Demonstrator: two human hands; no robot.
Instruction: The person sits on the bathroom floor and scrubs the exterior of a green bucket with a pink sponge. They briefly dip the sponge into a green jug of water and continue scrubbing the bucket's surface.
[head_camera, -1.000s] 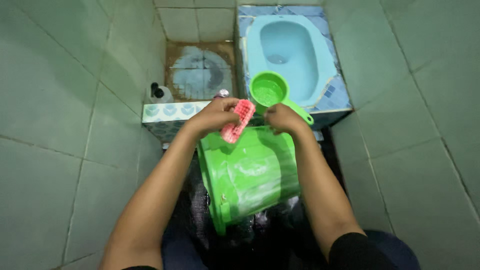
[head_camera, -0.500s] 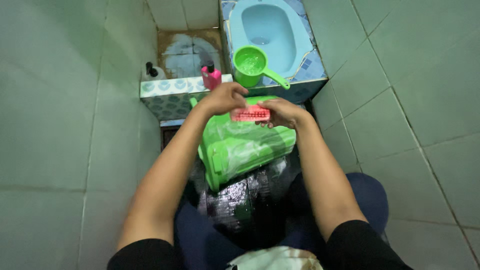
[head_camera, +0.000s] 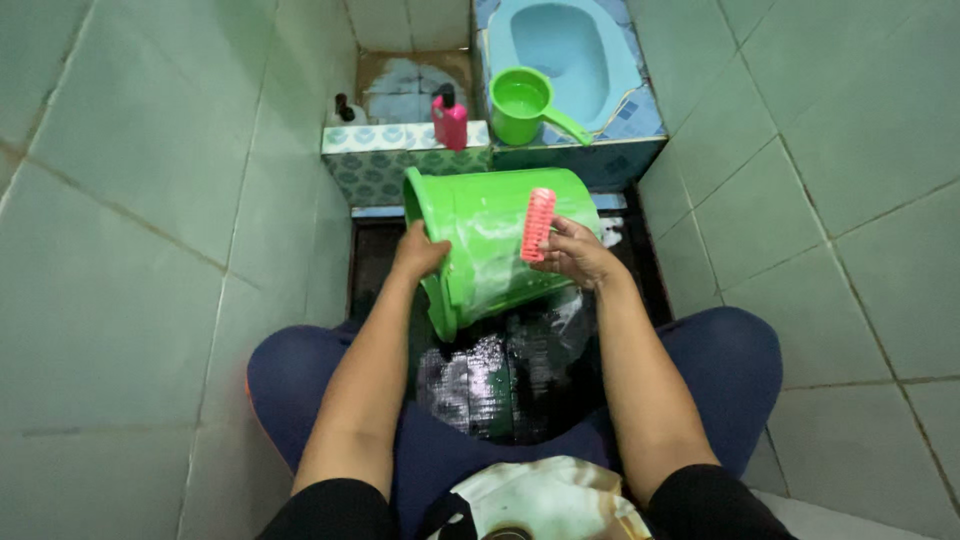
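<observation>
Left hand fingers grip the rim of the tipped green bucket (inside hidden). Right hand fingers closed around pink brush. Beyond them, green dipper holds water.

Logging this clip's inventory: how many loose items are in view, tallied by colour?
Green: 2, bucket and dipper
Pink: 2, brush and bottle
Pale with black cap: 1, bottle
Total: 5

a tiled home bathroom: pale green ceramic wall tiles, a light blue squat toilet pan on a raised tiled step, a green plastic water dipper beside it.
</observation>
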